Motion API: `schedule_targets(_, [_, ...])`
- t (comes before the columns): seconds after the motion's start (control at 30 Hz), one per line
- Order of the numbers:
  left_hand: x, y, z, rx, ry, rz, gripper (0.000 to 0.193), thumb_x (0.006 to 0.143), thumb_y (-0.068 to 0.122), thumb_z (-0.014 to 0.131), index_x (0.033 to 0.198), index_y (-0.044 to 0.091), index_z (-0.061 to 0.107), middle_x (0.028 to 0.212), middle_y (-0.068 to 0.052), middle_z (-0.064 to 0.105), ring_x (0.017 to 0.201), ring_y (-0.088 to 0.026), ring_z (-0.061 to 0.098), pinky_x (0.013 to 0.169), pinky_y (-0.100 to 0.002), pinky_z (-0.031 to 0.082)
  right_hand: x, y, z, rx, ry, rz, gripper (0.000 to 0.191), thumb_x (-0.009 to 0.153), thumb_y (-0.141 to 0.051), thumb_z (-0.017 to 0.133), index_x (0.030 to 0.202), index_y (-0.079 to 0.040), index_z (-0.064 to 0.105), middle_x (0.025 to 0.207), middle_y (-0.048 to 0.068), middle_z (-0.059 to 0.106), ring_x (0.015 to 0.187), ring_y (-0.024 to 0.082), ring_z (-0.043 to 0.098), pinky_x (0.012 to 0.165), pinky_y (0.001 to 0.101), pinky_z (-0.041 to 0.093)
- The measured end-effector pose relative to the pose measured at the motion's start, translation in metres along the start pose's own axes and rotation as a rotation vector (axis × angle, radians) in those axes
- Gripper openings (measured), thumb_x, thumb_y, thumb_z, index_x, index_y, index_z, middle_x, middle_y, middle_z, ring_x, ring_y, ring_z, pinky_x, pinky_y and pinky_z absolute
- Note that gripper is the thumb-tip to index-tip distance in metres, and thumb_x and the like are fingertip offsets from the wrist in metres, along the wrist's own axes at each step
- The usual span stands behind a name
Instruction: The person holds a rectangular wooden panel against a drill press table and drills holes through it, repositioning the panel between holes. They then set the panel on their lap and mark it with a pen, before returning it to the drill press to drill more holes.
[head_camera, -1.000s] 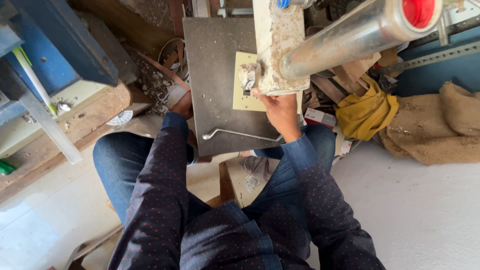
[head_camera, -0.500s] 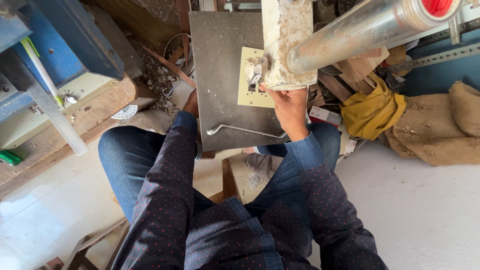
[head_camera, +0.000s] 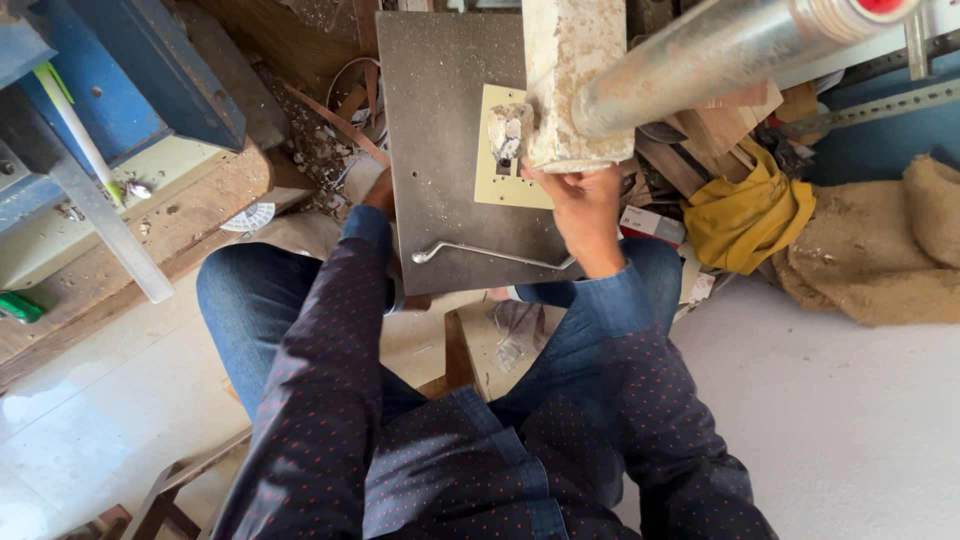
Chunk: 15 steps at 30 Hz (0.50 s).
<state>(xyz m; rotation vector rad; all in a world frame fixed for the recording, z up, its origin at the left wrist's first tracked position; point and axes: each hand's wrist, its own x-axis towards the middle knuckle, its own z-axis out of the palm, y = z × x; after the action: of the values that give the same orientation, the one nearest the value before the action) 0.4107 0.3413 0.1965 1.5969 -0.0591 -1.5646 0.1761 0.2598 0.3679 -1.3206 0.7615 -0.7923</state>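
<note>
Nearest the camera, both forearms in dark dotted sleeves reach away from the seated person over blue-jeaned knees. The right hand (head_camera: 585, 215) rests on the near edge of the grey metal table (head_camera: 440, 130), its fingers curled up against the underside of the pale crusted block (head_camera: 570, 80). The grip is closed around the block's lower end; how firmly it clamps cannot be told. The left hand (head_camera: 380, 192) lies at the table's left near edge, mostly hidden behind its cuff, so its degree of opening cannot be told.

The block stands directly beyond the right hand, touching it. Its long axis runs away from the person, up toward the top of the frame. It sits over a cream insert plate (head_camera: 505, 165) set into the table. The right hand is the nearer one; the left is well apart to the side.

A bent metal rod (head_camera: 490, 255) lies across the near table margin, between the two hands. A silver tube (head_camera: 720, 50) overhangs the block on the right, limiting room there. Open table surface remains to the left of the block. Wood scraps (head_camera: 330, 130) crowd the left edge; a yellow cloth (head_camera: 750, 215) and burlap (head_camera: 890, 260) lie to the right.
</note>
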Motion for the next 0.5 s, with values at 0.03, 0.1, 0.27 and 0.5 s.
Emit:
schedule_targets(0.03, [-0.003,0.004,-0.004,0.121,0.077,-0.071,0.051,0.102,0.046,0.054,0.120,-0.001,0.066,0.095,-0.018,0.072,0.081,-0.031,0.073,0.070,-0.044,0.061,-0.003,-0.007,-0.005,-0.005,-0.039,0.021,0.027,0.096,0.010,0.070,0.123,0.009,0.065,0.116,0.016,0.072,0.105,0.023,0.072,0.098,0.0397,0.060])
schedule_targets(0.1, [-0.011,0.016,-0.020,0.411,0.225,-0.036,0.055,0.102,0.053,0.053,0.119,0.003,0.067,0.092,-0.019,0.071,0.081,-0.033,0.072,0.070,-0.047,0.060,-0.005,-0.021,-0.013,0.116,-0.100,0.059,0.030,0.099,0.005,0.065,0.128,0.007,0.062,0.122,0.016,0.070,0.111,0.026,0.070,0.103,0.0450,0.058])
schedule_targets(0.27, [-0.068,0.040,-0.043,0.736,0.660,0.886,0.029,0.098,0.037,0.070,0.107,0.012,0.080,0.092,-0.016,0.077,0.084,-0.034,0.073,0.074,-0.044,0.059,-0.001,-0.050,-0.020,0.428,-0.227,0.170,0.042,0.108,-0.020,0.044,0.140,0.005,0.054,0.138,0.017,0.065,0.127,0.033,0.066,0.113,0.0520,0.053])
schedule_targets(0.5, [-0.186,0.053,0.058,0.612,0.185,1.073,0.022,0.098,0.021,0.063,0.113,0.005,0.058,0.088,-0.011,0.074,0.052,-0.031,0.066,0.047,-0.044,0.050,0.008,-0.066,-0.014,0.270,-0.231,0.251,0.040,0.106,-0.017,0.045,0.138,0.005,0.053,0.134,0.019,0.066,0.121,0.034,0.068,0.108,0.0509,0.056])
